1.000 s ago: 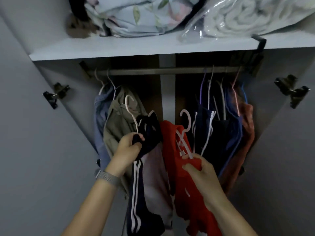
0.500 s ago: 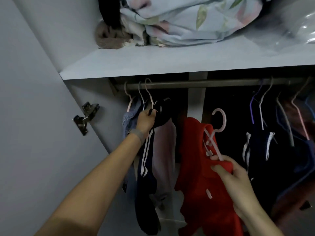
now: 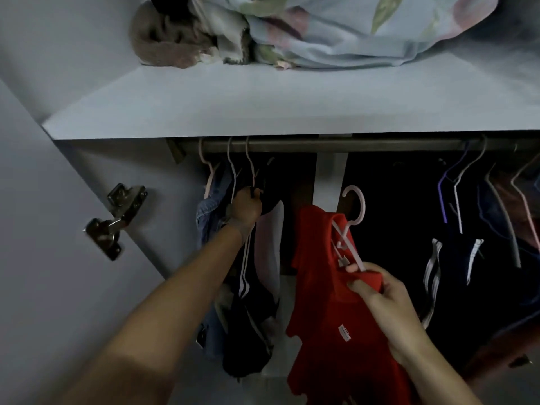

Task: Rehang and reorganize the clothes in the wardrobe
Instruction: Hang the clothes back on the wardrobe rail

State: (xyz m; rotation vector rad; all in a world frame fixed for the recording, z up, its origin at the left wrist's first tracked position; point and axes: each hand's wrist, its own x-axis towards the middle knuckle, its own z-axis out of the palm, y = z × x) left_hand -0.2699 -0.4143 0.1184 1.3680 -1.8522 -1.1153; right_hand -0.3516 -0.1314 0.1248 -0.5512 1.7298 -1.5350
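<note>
An open wardrobe with a grey rail (image 3: pixel 336 146) under a white shelf (image 3: pixel 263 106) fills the view. The left hand (image 3: pixel 245 210) grips the neck of a dark striped garment (image 3: pixel 248 302) whose hanger hook (image 3: pixel 249 162) sits over the rail's left end. The right hand (image 3: pixel 380 302) pinches a red garment (image 3: pixel 321 302) on a pink hanger (image 3: pixel 355 217), held below the rail and off it. Dark clothes (image 3: pixel 467 258) hang from the rail farther right.

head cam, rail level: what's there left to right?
Metal door hinge → blue denim garment → left hand gripping the dark white-striped garment's hanger → red garment on a pink plastic hanger, held by the right hand → purple wire hanger.
</note>
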